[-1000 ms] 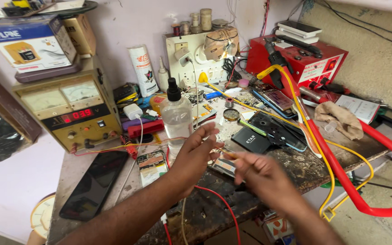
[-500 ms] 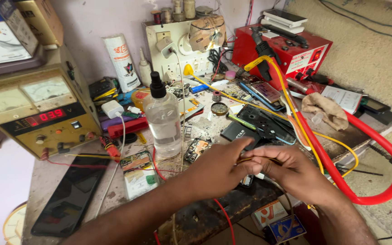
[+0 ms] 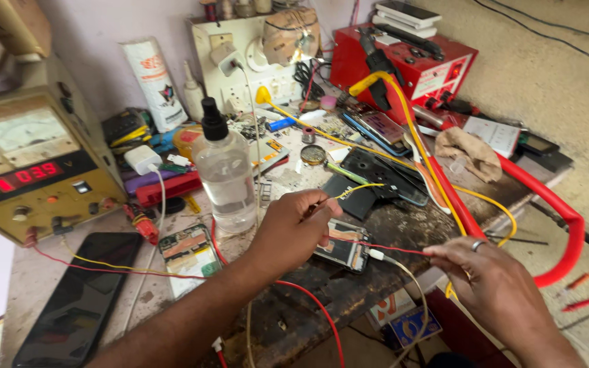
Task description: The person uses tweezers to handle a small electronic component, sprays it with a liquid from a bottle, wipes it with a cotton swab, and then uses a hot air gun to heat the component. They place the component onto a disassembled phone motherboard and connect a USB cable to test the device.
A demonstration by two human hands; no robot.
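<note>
The left hand (image 3: 294,228) pinches a thin yellow wire (image 3: 359,188) above the opened phone (image 3: 342,247) lying on the bench (image 3: 349,293). The right hand (image 3: 495,283), fingers closed, holds a thin red wire (image 3: 390,247) just beside that phone.

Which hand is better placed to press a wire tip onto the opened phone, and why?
Probably the left hand: it already pinches the yellow wire just above the opened phone. The right hand sits off to the side, holding the red wire.

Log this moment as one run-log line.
left hand: pinches thin yellow wire | right hand: holds thin red wire | opened phone: between hands, on workbench
</note>
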